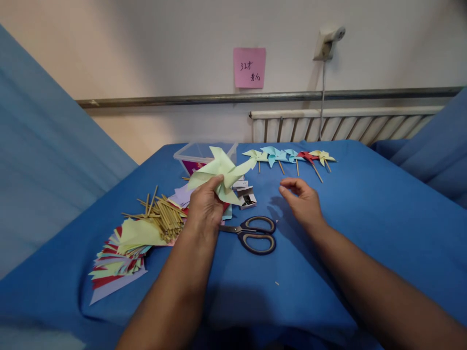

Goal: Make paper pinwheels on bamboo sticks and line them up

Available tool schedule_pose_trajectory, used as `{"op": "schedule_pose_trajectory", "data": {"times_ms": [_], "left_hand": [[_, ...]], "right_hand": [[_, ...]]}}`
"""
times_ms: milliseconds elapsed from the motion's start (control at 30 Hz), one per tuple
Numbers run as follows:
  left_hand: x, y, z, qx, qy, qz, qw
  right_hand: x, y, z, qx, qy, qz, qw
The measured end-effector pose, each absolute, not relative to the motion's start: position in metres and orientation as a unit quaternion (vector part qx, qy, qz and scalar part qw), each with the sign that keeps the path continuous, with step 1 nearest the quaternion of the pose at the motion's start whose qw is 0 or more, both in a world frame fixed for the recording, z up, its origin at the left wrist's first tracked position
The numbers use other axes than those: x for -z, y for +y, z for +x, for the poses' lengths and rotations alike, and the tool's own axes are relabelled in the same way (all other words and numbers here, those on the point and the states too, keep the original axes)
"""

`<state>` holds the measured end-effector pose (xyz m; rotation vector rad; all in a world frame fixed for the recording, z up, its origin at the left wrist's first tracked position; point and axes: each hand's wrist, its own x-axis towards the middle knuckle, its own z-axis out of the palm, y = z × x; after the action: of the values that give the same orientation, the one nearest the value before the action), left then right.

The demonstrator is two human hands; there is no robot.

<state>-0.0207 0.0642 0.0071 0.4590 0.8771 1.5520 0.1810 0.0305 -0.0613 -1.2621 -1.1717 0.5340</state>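
My left hand [205, 206] holds a pale green folded paper pinwheel [220, 174] up above the blue table, fingers pinched on its lower middle. To the right, my right hand [302, 200] hovers with curled fingers apart and nothing in it. Black-handled scissors [255, 233] lie flat between my two forearms. A small open box of pins [247, 196] sits just behind the pinwheel.
A pile of wooden sticks [162, 215] and a fan of coloured paper squares [116, 260] lie at the left. A clear plastic tub [197, 154] stands behind. Several finished pinwheels on sticks [292, 158] lie in a row at the back. The blue tablecloth [365, 218] is bare at right.
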Motion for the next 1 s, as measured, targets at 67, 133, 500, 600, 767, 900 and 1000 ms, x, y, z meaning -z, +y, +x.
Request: {"op": "schedule_pose_trajectory", "data": {"times_ms": [67,133,500,600,767,900,1000], "left_hand": [[-0.008,0.067,-0.024,-0.698,0.371,0.181,0.585],[-0.007,0.069,-0.025,-0.711,0.369,0.174,0.573],[0.01,0.07,-0.017,-0.689,0.388,0.208,0.577],[0.011,0.069,-0.017,-0.689,0.378,0.209,0.582],[0.008,0.068,-0.017,-0.678,0.366,0.21,0.602],[0.005,0.067,-0.017,-0.674,0.367,0.206,0.607],[0.005,0.066,-0.017,-0.67,0.366,0.204,0.613]], "right_hand": [[0.07,0.034,0.179,-0.269,-0.528,-0.555,0.583],[0.077,0.034,0.174,-0.263,-0.581,-0.55,0.539],[0.062,0.054,0.124,-0.106,-0.778,-0.571,0.238],[0.051,0.063,0.114,-0.108,-0.79,-0.581,0.164],[0.04,0.072,0.104,-0.111,-0.79,-0.588,0.132],[0.035,0.069,0.1,-0.103,-0.793,-0.588,0.121],[0.034,0.065,0.099,-0.099,-0.795,-0.586,0.118]]}}
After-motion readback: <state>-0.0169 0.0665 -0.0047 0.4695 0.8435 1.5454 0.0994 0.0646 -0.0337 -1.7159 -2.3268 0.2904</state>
